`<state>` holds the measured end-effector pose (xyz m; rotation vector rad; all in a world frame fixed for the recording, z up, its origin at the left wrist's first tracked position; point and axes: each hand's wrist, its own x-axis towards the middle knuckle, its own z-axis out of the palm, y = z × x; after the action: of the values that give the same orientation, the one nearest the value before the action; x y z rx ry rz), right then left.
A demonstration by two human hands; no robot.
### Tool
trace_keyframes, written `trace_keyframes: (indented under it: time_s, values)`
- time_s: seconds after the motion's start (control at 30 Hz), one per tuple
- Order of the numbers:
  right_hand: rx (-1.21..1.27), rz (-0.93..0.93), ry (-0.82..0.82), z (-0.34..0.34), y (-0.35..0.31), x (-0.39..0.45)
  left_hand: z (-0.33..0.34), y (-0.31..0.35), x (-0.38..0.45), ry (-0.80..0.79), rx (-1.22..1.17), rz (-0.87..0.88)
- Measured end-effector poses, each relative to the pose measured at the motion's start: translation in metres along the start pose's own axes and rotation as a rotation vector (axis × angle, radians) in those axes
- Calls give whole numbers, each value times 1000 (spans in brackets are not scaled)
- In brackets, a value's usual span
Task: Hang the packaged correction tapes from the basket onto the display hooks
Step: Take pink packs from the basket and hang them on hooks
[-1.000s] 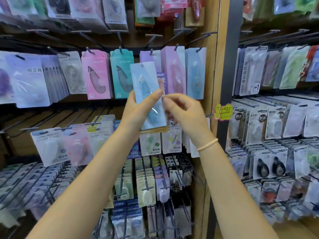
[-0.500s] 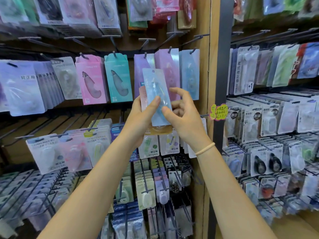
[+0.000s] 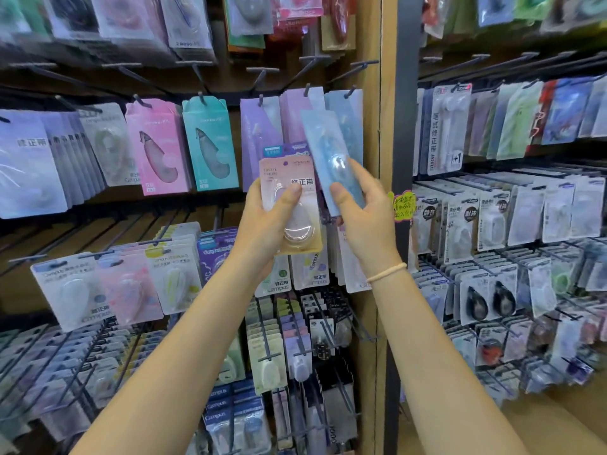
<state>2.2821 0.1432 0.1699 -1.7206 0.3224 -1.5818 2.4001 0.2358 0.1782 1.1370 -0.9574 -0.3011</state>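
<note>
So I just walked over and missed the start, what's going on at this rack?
A person is stocking correction tapes on a wall of display hooks. The right hand holds a pale blue pack, tilted, in front of the blue packs on the upper hook by the wooden post; it is not yet hung. The left hand grips a small stack with a pink pack in front.

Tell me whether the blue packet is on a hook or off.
Off. The blue packet is tilted, pinched in the right hand, below the hooks.

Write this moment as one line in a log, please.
left hand: holds pink pack | right hand: holds blue pack tilted | blue pack: not yet hooked
</note>
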Motion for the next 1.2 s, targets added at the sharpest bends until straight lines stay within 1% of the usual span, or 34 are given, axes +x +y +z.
trace_keyframes:
  time_s: [0.13, 0.37, 0.57, 0.73, 0.97, 1.2]
  values:
    - [-76, -14, 110, -5, -1, 24, 1, 3, 7, 38, 31, 13]
    - [-152, -39, 153, -7, 1, 38, 2, 8, 13, 43, 20, 26]
    - [-165, -81, 194, -12, -2, 39, 4, 2, 11, 73, 19, 20]
    - [-249, -29, 144, -17, -3, 47, 8, 3, 9, 63, 2, 37]
    - [-272, -31, 130, -18, -3, 50, 5, 2, 4, 11, -25, 56]
    - [-303, 53, 57, -8, 1, 63, 4, 1, 7, 4, 1, 66]
